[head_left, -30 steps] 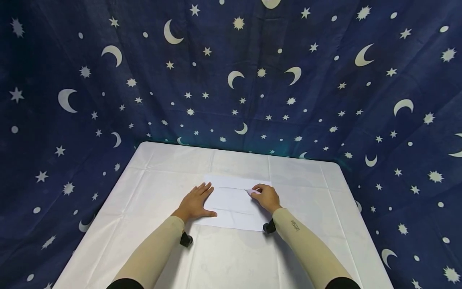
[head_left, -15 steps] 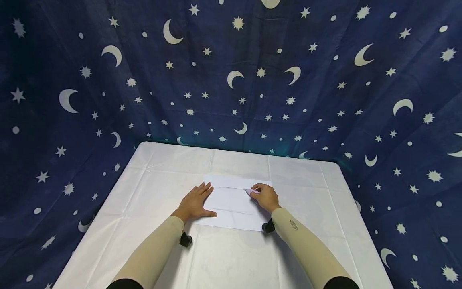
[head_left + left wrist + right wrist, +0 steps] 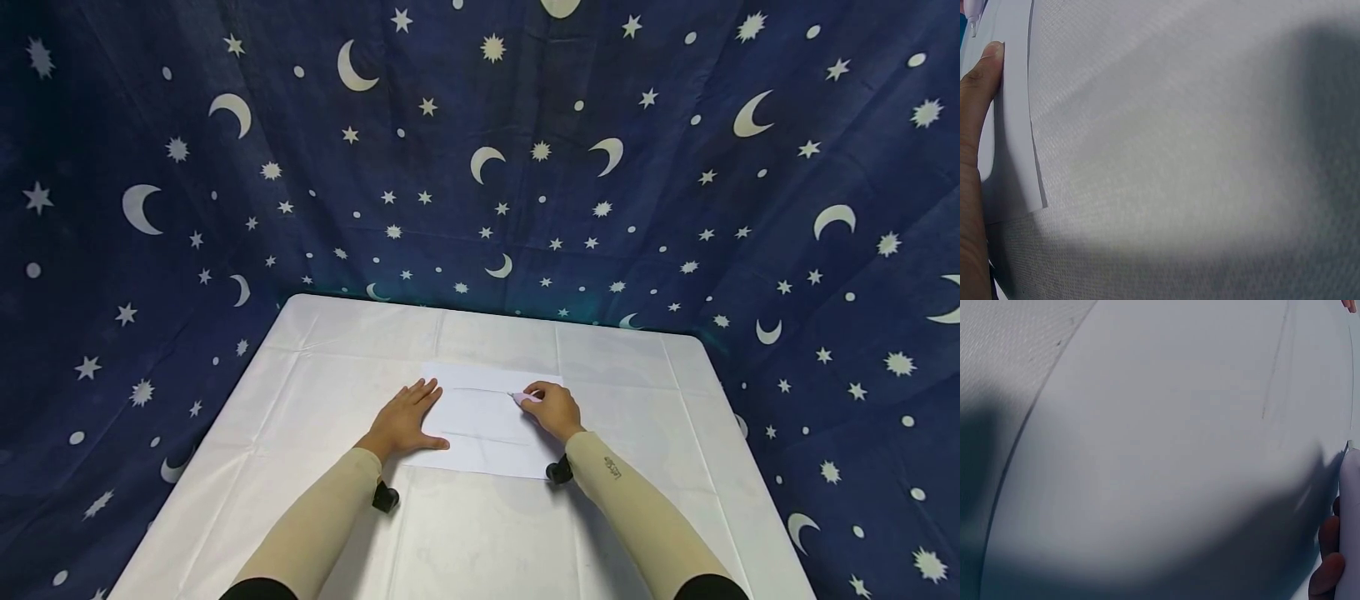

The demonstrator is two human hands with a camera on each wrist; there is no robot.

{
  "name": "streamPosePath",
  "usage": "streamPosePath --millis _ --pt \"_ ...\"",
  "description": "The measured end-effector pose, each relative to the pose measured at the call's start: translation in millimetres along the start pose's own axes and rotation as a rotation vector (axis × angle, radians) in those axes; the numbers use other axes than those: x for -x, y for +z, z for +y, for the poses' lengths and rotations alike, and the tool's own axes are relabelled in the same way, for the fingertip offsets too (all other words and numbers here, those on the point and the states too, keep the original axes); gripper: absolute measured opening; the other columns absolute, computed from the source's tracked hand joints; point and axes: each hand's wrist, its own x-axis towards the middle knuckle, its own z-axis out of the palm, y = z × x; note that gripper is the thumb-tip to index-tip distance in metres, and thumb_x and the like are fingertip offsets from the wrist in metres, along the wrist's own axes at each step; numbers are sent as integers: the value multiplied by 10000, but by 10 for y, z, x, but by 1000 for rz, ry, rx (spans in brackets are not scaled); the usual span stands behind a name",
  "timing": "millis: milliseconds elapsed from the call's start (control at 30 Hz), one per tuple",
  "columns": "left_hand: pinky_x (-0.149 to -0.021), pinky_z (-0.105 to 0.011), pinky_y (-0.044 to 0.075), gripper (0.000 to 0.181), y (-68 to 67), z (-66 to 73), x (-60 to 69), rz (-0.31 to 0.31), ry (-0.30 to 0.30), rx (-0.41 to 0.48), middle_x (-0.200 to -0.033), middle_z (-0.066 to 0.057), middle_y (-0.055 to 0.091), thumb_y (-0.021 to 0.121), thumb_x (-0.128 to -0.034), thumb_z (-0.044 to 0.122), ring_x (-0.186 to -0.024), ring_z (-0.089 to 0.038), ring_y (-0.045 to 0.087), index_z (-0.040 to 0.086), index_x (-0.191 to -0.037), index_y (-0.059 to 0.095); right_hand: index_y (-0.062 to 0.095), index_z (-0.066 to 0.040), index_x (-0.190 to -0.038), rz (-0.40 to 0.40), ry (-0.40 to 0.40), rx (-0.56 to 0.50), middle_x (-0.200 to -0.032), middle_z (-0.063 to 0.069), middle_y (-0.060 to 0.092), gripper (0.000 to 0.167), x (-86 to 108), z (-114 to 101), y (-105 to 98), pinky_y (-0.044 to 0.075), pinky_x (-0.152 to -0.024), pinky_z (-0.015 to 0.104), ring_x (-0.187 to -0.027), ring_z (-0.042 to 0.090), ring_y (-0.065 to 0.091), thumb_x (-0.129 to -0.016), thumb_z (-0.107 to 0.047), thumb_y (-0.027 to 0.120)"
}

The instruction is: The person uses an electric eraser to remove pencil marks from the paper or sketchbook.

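A white sheet of paper (image 3: 480, 417) lies on the table, with one thin line near its far edge and another nearer its front. My left hand (image 3: 405, 421) rests flat on the sheet's left side, fingers spread. In the left wrist view, its thumb (image 3: 982, 81) lies on the paper near the edge. My right hand (image 3: 557, 410) pinches a pale lilac pen-like tube (image 3: 525, 399) with a narrow tip. That tip is at the right end of the far line. In the right wrist view, the tube (image 3: 1350, 519) shows at the right edge, fingertips beside it.
A white cloth (image 3: 480, 533) with fold creases covers the table. Behind and on both sides hangs a dark blue curtain (image 3: 450, 167) with moons and stars. Black wrist cameras sit under the left wrist (image 3: 386, 497) and the right wrist (image 3: 558, 472).
The tube's tip has shifted slightly left, then slightly back right, along the far line. My left hand stays in place on the paper.
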Motion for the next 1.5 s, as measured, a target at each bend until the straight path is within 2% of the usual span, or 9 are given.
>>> streamPosePath --millis 467,733,1000,1233,1500 --pt "-1226 -458 187 1110 5 2 10 25 12 12 -1637 -16 227 648 -702 793 -1517 -246 175 147 -1549 333 755 -196 -974 17 -28 -10 -985 46 729 224 -50 -15 83 506 -787 416 -911 222 653 -845 -379 749" --pt "-1233 -449 165 1109 22 -2 15 25 8 -6 -1636 -10 226 648 -703 790 -1518 -240 169 150 -1551 328 751 -183 -988 6 -5 2 -1012 68 726 237 -52 14 84 506 -820 431 -936 236 647 -855 -380 743" --pt "-1234 -437 172 1116 39 52 -34 35 22 -5 -1636 -10 229 634 -705 804 -1519 -236 166 154 -1555 316 752 -176 -987 15 -22 -7 -994 61 729 236 -54 -28 88 512 -803 427 -917 230 656 -852 -370 750" --pt "-1236 -411 170 1127 50 77 -59 26 15 -1 -1640 -1 214 641 -698 802 -1522 -224 155 160 -1560 303 752 -172 -989 17 -13 -4 -1007 65 728 235 -38 -42 72 512 -821 437 -938 238 657 -859 -367 745" --pt "-1234 -417 175 1115 6 92 -24 8 11 16 -1642 -15 210 647 -712 785 -1522 -236 153 148 -1559 303 751 -177 -994 4 6 -5 -1029 76 726 231 -13 -19 22 509 -839 434 -963 249 650 -864 -368 744"
